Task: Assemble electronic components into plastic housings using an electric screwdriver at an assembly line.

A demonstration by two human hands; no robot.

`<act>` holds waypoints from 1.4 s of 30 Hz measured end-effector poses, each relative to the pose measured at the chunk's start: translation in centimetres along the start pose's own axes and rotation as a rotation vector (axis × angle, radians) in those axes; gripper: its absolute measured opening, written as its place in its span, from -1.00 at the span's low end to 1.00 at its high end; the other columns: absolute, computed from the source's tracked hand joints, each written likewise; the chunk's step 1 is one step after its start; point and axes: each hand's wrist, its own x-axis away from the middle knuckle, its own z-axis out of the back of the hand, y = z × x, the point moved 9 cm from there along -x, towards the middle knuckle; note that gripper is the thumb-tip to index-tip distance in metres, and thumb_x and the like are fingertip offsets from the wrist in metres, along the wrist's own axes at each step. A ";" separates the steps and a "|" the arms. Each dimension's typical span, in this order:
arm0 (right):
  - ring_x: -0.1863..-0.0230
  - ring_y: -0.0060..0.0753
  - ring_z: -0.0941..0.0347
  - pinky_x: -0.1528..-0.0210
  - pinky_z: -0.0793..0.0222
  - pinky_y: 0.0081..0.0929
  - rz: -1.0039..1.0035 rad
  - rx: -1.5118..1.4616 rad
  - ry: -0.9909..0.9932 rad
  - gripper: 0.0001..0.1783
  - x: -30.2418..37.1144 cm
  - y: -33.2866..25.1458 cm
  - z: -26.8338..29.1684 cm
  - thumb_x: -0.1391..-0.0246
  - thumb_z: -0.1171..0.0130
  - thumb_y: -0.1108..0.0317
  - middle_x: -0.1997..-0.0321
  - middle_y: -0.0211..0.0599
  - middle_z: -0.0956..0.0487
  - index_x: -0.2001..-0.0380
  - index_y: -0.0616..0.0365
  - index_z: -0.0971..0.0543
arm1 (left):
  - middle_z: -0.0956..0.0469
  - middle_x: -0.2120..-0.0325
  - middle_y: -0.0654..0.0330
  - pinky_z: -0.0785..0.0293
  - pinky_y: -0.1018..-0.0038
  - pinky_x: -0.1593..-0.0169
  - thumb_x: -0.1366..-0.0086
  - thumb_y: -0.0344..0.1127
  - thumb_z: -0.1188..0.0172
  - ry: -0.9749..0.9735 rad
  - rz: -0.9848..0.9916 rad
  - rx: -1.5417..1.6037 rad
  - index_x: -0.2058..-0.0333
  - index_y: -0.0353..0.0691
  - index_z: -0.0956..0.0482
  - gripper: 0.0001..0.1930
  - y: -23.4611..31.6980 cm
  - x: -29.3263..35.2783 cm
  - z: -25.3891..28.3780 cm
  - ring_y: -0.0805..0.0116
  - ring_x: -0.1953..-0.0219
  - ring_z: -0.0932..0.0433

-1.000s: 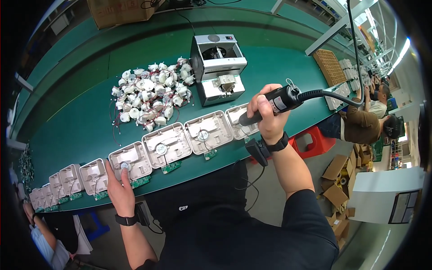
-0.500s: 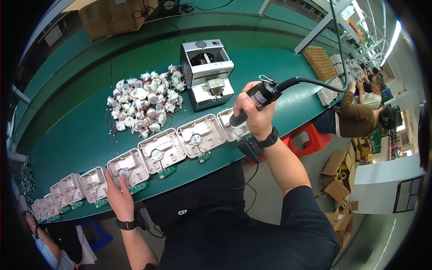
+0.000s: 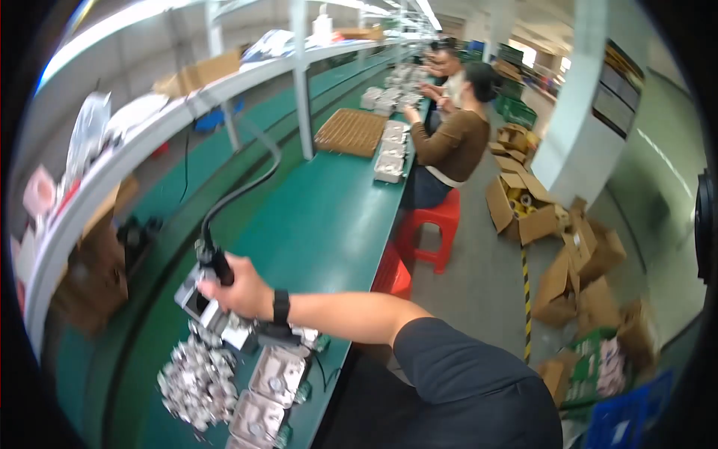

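My right hand (image 3: pixel 245 288) is wrapped round a black electric screwdriver (image 3: pixel 218 267), whose cable rises from its top. The hand is above a grey-and-black screw feeder (image 3: pixel 188 293) and partly covers it; the driver's tip is hidden. Close to my wrist, a row of open white plastic housings (image 3: pixel 256 416) runs along the near edge of the bench, each with a round part inside and a green circuit board (image 3: pixel 302 391) beside it. Beside them lies a heap of small white parts with wires (image 3: pixel 196 383). My left hand is out of view.
The green bench (image 3: pixel 321 217) stretches ahead to a brown tray (image 3: pixel 351 132) and more housings (image 3: pixel 390 165). A co-worker in a brown top (image 3: pixel 458 135) sits there by red stools (image 3: pixel 435 228). A shelf (image 3: pixel 224 88) runs along the left; cardboard boxes (image 3: pixel 516 206) stand on the floor.
The view has swung to the right along the bench. My right hand has carried the screwdriver from a housing to the screw feeder. My left hand, earlier at a housing, has left the picture.
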 end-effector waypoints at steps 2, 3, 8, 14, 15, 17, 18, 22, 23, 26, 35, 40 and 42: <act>0.60 -0.68 -0.40 0.54 -0.36 -0.54 -0.088 0.011 -0.010 -0.71 1.2 -1.4 0.5 -0.07 -0.35 0.26 0.58 -0.48 -0.50 0.28 0.19 -0.49 | -0.41 -0.15 -0.37 -0.43 0.17 -0.19 -0.31 -0.03 -0.34 0.149 -0.171 -0.064 -0.28 -0.48 -0.27 -0.23 0.1 -0.5 -0.6 -0.16 -0.20 -0.44; 0.64 -0.68 -0.40 0.58 -0.33 -0.56 -0.068 0.051 -0.014 -0.73 1.8 -2.8 1.4 -0.10 -0.33 0.28 0.61 -0.48 -0.49 0.30 0.19 -0.48 | -0.42 -0.14 -0.36 -0.43 0.17 -0.19 -0.31 -0.03 -0.34 0.132 -0.157 -0.015 -0.27 -0.48 -0.29 -0.24 0.9 -0.9 -0.9 -0.15 -0.19 -0.45; 0.67 -0.68 -0.40 0.57 -0.31 -0.60 -0.048 -0.015 -0.087 -0.82 3.3 -5.4 1.8 -0.20 -0.24 0.35 0.69 -0.48 -0.48 0.36 0.20 -0.48 | -0.46 -0.10 -0.32 -0.44 0.22 -0.16 -0.31 -0.03 -0.34 0.016 -0.022 0.181 -0.22 -0.47 -0.35 -0.29 1.1 -1.1 -1.7 -0.09 -0.13 -0.48; 0.67 -0.67 -0.40 0.55 -0.30 -0.61 -0.045 -0.003 -0.158 -0.84 4.8 -7.3 0.5 -0.21 -0.22 0.38 0.68 -0.47 -0.48 0.39 0.21 -0.48 | -0.50 -0.06 -0.28 -0.45 0.26 -0.13 -0.31 -0.02 -0.33 -0.090 0.100 0.400 -0.16 -0.47 -0.42 -0.33 0.7 -1.8 -3.5 -0.03 -0.07 -0.52; 0.67 -0.67 -0.40 0.56 -0.30 -0.60 -0.047 -0.026 -0.168 -0.84 5.2 -7.5 0.4 -0.21 -0.22 0.39 0.67 -0.47 -0.48 0.38 0.21 -0.47 | -0.49 -0.06 -0.32 -0.41 0.19 -0.16 -0.27 0.00 -0.35 -0.058 -0.028 0.365 -0.16 -0.48 -0.42 -0.30 0.0 -2.0 -4.1 -0.12 -0.09 -0.49; 0.67 -0.66 -0.40 0.56 -0.29 -0.60 -0.026 -0.047 -0.171 -0.84 6.2 -8.2 0.2 -0.21 -0.22 0.39 0.67 -0.47 -0.48 0.37 0.21 -0.46 | -0.47 -0.07 -0.40 -0.33 0.07 -0.22 -0.20 0.04 -0.37 0.008 -0.285 0.288 -0.14 -0.50 -0.41 -0.24 -0.1 -2.1 -4.4 -0.31 -0.14 -0.44; 0.67 -0.67 -0.40 0.57 -0.28 -0.60 -0.023 -0.063 -0.189 -0.84 6.8 -8.5 -0.2 -0.21 -0.22 0.39 0.65 -0.47 -0.48 0.35 0.22 -0.46 | -0.47 -0.07 -0.40 -0.33 0.07 -0.22 -0.20 0.04 -0.37 0.020 -0.303 0.294 -0.14 -0.50 -0.41 -0.24 -0.1 -2.4 -4.3 -0.31 -0.14 -0.44; 0.67 -0.67 -0.40 0.58 -0.27 -0.61 -0.001 -0.102 -0.242 -0.82 9.1 -11.5 -1.0 -0.23 -0.22 0.38 0.63 -0.47 -0.46 0.32 0.22 -0.43 | -0.47 -0.06 -0.41 -0.33 0.06 -0.21 -0.23 0.03 -0.34 -0.096 -0.288 0.336 -0.14 -0.52 -0.42 -0.27 0.9 -2.6 -4.2 -0.33 -0.14 -0.44; 0.68 -0.67 -0.40 0.58 -0.26 -0.61 -0.005 -0.110 -0.269 -0.81 9.9 -12.5 -1.4 -0.23 -0.22 0.38 0.62 -0.47 -0.45 0.32 0.22 -0.43 | -0.48 -0.05 -0.41 -0.33 0.06 -0.21 -0.24 0.03 -0.33 -0.127 -0.283 0.345 -0.14 -0.53 -0.42 -0.27 1.0 -2.5 -4.0 -0.34 -0.14 -0.44; 0.69 -0.66 -0.41 0.59 -0.25 -0.61 0.022 -0.126 -0.302 -0.80 12.1 -15.3 -1.6 -0.24 -0.23 0.36 0.62 -0.47 -0.44 0.32 0.22 -0.42 | -0.48 -0.05 -0.42 -0.33 0.06 -0.21 -0.26 0.03 -0.31 -0.177 -0.293 0.366 -0.14 -0.54 -0.42 -0.28 0.1 -2.2 -4.7 -0.35 -0.14 -0.44; 0.71 -0.63 -0.42 0.64 -0.25 -0.60 0.075 -0.124 -0.386 -0.75 17.4 -21.3 -3.1 -0.23 -0.23 0.32 0.64 -0.45 -0.45 0.40 0.21 -0.40 | -0.53 0.00 -0.22 -0.40 0.24 -0.10 -0.30 0.02 -0.31 -0.078 -0.295 0.342 -0.10 -0.44 -0.48 -0.37 -4.0 -6.6 -9.6 -0.04 0.00 -0.49; 0.72 -0.62 -0.41 0.65 -0.25 -0.60 0.097 -0.108 -0.430 -0.71 19.8 -24.2 -3.8 -0.24 -0.22 0.28 0.69 -0.45 -0.44 0.45 0.20 -0.39 | -0.59 0.11 -0.09 -0.43 0.32 0.01 -0.32 0.01 -0.30 -0.111 -0.244 0.373 -0.06 -0.40 -0.53 -0.43 -3.4 -6.1 -8.8 0.10 0.13 -0.50; 0.73 -0.62 -0.40 0.65 -0.25 -0.60 0.102 -0.116 -0.423 -0.71 20.5 -24.8 -3.6 -0.24 -0.22 0.27 0.70 -0.46 -0.43 0.45 0.20 -0.40 | -0.60 0.13 -0.06 -0.43 0.32 0.03 -0.32 0.02 -0.29 -0.108 -0.244 0.369 -0.06 -0.38 -0.54 -0.44 -2.9 -5.6 -8.5 0.11 0.16 -0.49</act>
